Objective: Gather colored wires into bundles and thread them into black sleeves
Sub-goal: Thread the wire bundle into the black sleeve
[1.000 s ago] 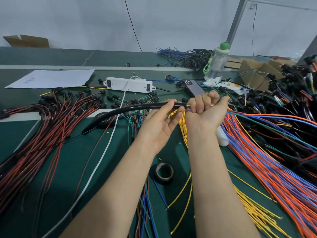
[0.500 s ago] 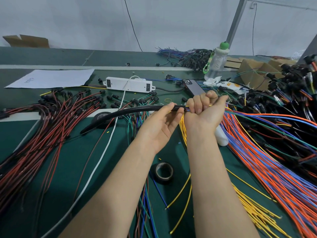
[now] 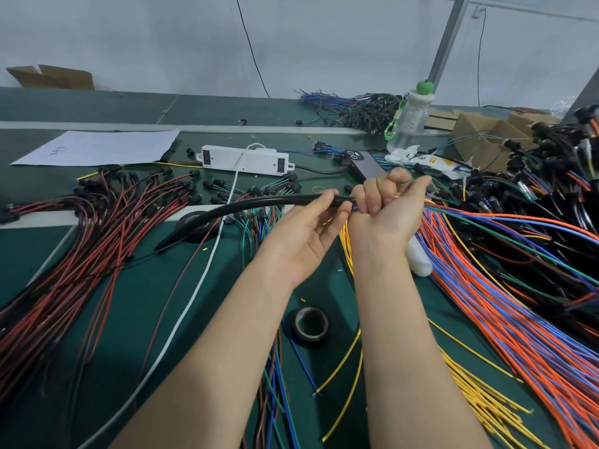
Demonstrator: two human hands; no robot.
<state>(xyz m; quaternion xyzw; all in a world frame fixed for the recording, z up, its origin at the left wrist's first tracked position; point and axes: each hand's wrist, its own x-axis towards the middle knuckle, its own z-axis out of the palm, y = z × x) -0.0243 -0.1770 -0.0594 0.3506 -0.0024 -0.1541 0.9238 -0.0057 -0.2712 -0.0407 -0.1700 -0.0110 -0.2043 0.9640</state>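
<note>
Green desk (image 3: 129, 303) fills the frame below the wall.

Left half: wide sheaf of red and black wires (image 3: 81, 254), capped ends fanned toward upper left. Right half: heap of orange and blue wires (image 3: 518, 319) running from centre right to lower right.

Black sleeve (image 3: 252, 205): centre of frame, raised off the desk. It arcs from a low tail at centre left up to its mouth between the two hands.

Left hand (image 3: 301, 234): palm toward camera, fingers (image 3: 327, 199) curled over the sleeve just short of its mouth, holding it.

Right hand (image 3: 385, 212): right of centre, touching the sleeve mouth, closed in a fist round a bunch of yellow wires (image 3: 347, 241) that hang below it. Whether other colours sit in the bunch: cannot tell.

White power strip (image 3: 244, 159), upper centre. Black tape roll (image 3: 311, 325), lower centre, lying flat between the forearms.

Step, by my reading: feeding the gathered bunch into the sleeve mouth; little of it looks to be in yet.

Next move calls for: sleeve mouth held steady and open, wire tips kept even and tight, short pushes with the right hand regripping close to the mouth. Risk: a stray strand buckling outside the opening.
</note>
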